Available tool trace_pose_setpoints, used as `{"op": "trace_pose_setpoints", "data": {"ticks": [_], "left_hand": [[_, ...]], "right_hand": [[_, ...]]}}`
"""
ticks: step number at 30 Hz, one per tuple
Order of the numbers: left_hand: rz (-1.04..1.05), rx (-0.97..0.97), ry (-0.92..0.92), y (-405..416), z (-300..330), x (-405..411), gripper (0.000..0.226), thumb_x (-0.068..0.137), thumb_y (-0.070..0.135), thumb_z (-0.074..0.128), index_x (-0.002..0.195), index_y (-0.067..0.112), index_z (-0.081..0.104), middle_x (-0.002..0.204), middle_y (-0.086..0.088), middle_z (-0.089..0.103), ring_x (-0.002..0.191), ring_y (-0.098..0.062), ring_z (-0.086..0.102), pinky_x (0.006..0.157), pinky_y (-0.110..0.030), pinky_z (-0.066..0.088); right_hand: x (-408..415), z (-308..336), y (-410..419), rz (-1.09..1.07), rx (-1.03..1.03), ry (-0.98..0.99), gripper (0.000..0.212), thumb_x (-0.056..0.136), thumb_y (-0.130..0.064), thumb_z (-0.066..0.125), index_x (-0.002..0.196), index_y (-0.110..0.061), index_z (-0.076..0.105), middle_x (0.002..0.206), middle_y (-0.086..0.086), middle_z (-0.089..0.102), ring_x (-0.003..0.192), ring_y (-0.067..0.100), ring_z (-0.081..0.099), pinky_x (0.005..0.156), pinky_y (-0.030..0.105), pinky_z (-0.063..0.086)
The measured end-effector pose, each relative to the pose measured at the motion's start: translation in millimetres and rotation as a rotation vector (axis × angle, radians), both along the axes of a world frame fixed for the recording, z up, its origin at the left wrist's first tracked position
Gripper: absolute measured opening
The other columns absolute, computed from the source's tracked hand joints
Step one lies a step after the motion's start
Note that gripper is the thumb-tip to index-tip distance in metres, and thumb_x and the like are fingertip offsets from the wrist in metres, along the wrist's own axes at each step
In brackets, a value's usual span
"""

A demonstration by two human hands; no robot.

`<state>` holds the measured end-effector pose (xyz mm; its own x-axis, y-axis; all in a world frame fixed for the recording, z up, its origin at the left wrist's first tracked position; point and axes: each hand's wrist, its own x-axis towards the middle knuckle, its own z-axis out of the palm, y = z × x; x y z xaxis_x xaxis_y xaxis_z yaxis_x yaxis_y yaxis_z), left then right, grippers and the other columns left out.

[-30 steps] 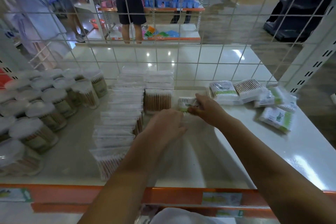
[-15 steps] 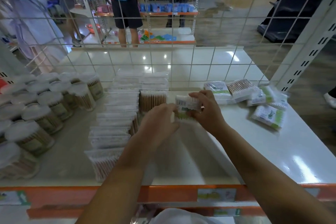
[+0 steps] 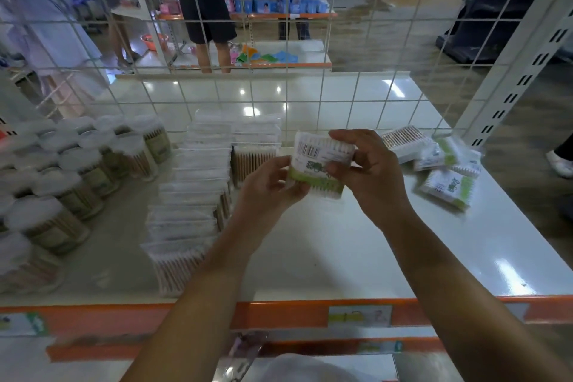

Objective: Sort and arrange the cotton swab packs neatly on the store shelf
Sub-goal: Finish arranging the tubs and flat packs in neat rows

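Four loose packs (image 3: 446,184) beside wire grid (image 3: 310,87)

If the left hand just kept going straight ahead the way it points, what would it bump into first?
Probably the row of flat swab packs standing just beyond the left hand, which grips the green-label pack; depth is hard to judge.

Bare shelf (image 3: 356,251) surface lies below and in front of my hands, open from the orange front edge (image 3: 279,315) back to the wire grid (image 3: 310,96). To my left, a row of flat swab packs (image 3: 192,195) bounds this gap, with round swab tubs (image 3: 77,177) further left. To my right, loose green-labelled packs (image 3: 446,161) lie in a heap near the slotted upright (image 3: 511,80). The grid closes off the back.
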<state>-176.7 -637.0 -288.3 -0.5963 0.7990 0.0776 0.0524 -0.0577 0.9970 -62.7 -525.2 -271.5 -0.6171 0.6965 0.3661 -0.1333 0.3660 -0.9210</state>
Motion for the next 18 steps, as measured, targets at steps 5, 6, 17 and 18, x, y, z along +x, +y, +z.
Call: {"op": "trace_pose_setpoints", "data": {"ticks": [5, 6, 17, 18], "left_hand": [[-0.023, 0.059, 0.006, -6.8, 6.3, -0.8, 0.034, 0.074, -0.004, 0.070, 0.097, 0.020, 0.065, 0.083, 0.008, 0.071, 0.076, -0.003, 0.063, 0.068, -0.022, 0.050], [-0.018, 0.069, 0.022, -7.8, 9.7, -1.5, 0.035, 0.074, -0.006, 0.069, 0.096, 0.021, 0.064, 0.081, 0.011, 0.071, 0.076, -0.002, 0.063, 0.068, -0.021, 0.050], [-0.021, -0.045, 0.409, -23.8, 35.5, -14.7, 0.043, 0.074, 0.012, 0.075, 0.094, 0.046, 0.057, 0.090, 0.004, 0.065, 0.077, -0.004, 0.063, 0.061, -0.018, 0.052], [-0.021, -0.059, 0.437, -24.4, 34.4, -14.9, 0.042, 0.074, 0.014, 0.075, 0.094, 0.046, 0.057, 0.093, 0.004, 0.065, 0.080, -0.004, 0.063, 0.064, -0.018, 0.053]], "right_hand": [[3.9, 4.5, -5.5, 0.011, 0.065, -0.012, 0.047, 0.075, 0.008, 0.068, 0.094, -0.033, 0.056, 0.107, 0.004, 0.052, 0.103, 0.023, 0.060, 0.077, 0.036, 0.057], [5.1, 5.7, -6.3, 0.008, 0.078, -0.014, 0.045, 0.075, 0.003, 0.070, 0.094, -0.035, 0.055, 0.109, 0.006, 0.054, 0.102, 0.023, 0.061, 0.077, 0.036, 0.057], [5.1, 6.6, -15.8, 0.118, 0.155, -0.311, 0.028, 0.080, -0.013, 0.069, 0.101, -0.028, 0.059, 0.098, -0.017, 0.060, 0.095, 0.001, 0.058, 0.086, 0.028, 0.049], [3.8, 4.6, -18.0, 0.160, 0.155, -0.337, 0.028, 0.080, -0.011, 0.069, 0.101, -0.026, 0.061, 0.095, -0.016, 0.062, 0.091, 0.004, 0.060, 0.083, 0.029, 0.051]]}}
